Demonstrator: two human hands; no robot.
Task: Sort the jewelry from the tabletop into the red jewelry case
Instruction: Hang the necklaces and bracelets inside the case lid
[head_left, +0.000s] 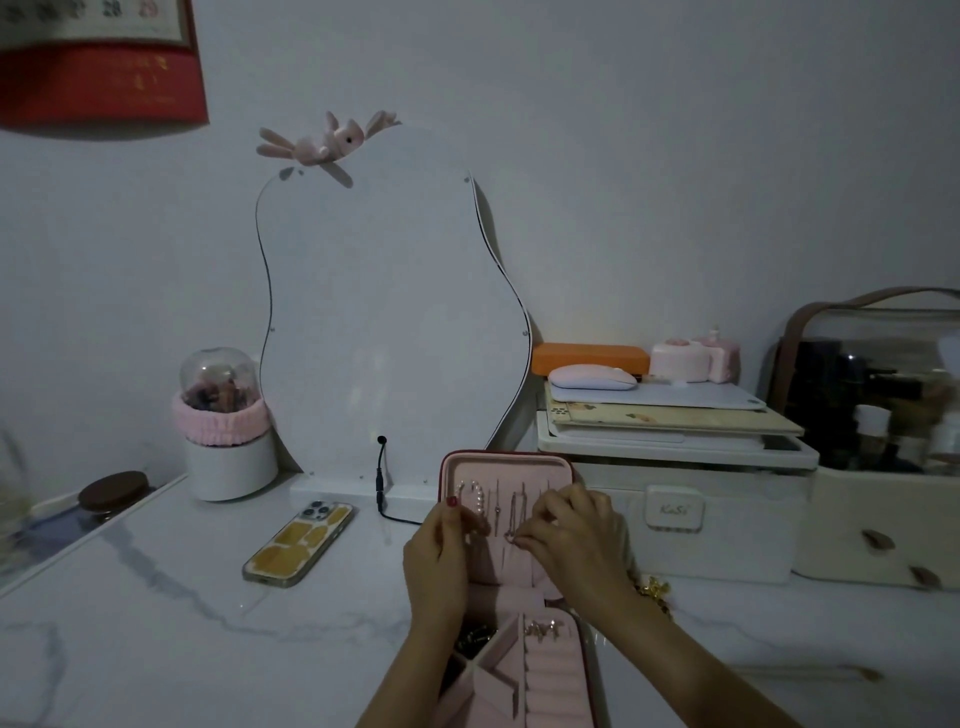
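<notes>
Hanging a necklace in the red case, open at the table's near edge: I pinch the chain with my right hand while my left hand grips the lid. Next, I judge: seat the chain, fetch the gold piece right of the case.

Dim light. Plain white wall. White marble counter, grey veins. Wavy mirror at counter's back edge; red calendar on wall.

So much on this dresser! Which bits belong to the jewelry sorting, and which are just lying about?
Part of the job: red jewelry case, pearl bracelet, thin necklace, gold jewelry, left hand, right hand.

Just lying about: phone, mirror, white storage box, cosmetics case.
</notes>
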